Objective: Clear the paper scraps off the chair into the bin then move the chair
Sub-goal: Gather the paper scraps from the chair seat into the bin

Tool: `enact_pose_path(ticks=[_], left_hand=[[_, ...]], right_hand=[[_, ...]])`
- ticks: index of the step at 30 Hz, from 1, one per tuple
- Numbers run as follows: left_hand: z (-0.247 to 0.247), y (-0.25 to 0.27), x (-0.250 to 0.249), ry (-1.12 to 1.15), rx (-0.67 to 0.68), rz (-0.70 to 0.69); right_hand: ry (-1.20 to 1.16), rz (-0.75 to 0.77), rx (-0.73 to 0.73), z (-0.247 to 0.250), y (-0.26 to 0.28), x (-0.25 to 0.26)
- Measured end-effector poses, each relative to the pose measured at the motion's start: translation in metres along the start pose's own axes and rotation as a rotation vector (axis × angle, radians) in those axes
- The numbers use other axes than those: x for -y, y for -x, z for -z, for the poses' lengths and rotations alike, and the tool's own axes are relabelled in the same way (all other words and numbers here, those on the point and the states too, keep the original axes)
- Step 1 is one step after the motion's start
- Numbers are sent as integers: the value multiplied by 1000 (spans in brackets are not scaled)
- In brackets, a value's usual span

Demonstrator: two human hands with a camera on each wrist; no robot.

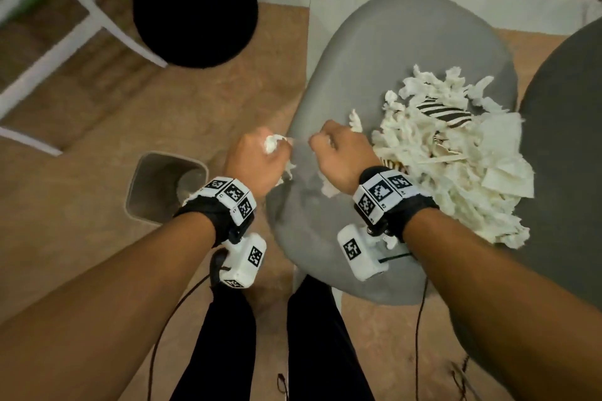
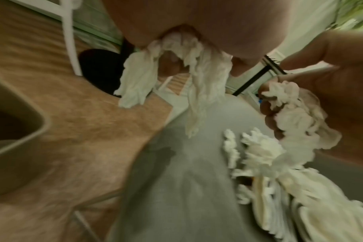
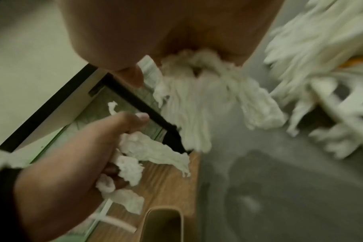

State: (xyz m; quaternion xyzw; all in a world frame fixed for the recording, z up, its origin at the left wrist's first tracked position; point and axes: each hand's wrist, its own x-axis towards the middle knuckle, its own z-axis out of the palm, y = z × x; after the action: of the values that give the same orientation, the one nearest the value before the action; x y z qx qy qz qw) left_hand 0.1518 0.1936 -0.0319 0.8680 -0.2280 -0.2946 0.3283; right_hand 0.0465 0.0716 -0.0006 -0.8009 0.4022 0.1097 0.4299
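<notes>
A grey chair seat (image 1: 391,52) carries a big heap of white paper scraps (image 1: 456,156), with a striped piece among them. My left hand (image 1: 260,153) hovers at the seat's left edge, fist curled round a wad of white scraps (image 2: 186,65) that trail below it. My right hand (image 1: 338,153) is over the seat just left of the heap, also gripping a bunch of scraps (image 3: 201,91). The beige bin (image 1: 163,185) stands on the floor to the left of my left wrist, open-topped, with some paper inside.
A round black stool seat (image 1: 195,6) sits on the wooden floor behind the bin. White furniture legs (image 1: 65,42) cross the far left. A dark grey rounded surface (image 1: 566,140) adjoins the chair on the right. My legs (image 1: 270,352) stand at the seat's near edge.
</notes>
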Motion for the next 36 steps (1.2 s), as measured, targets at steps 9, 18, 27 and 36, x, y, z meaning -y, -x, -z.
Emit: enact_pose_path(ticks=[9, 18, 27, 36], left_hand=[[93, 8, 220, 121, -73, 364], [115, -32, 376, 80, -57, 434], [110, -44, 378, 9, 97, 454], [116, -75, 185, -131, 121, 139]], right_hand=[[88, 12, 338, -196, -39, 104], [94, -159, 352, -353, -111, 113], [256, -117, 465, -351, -120, 87], [-76, -40, 290, -173, -77, 91]])
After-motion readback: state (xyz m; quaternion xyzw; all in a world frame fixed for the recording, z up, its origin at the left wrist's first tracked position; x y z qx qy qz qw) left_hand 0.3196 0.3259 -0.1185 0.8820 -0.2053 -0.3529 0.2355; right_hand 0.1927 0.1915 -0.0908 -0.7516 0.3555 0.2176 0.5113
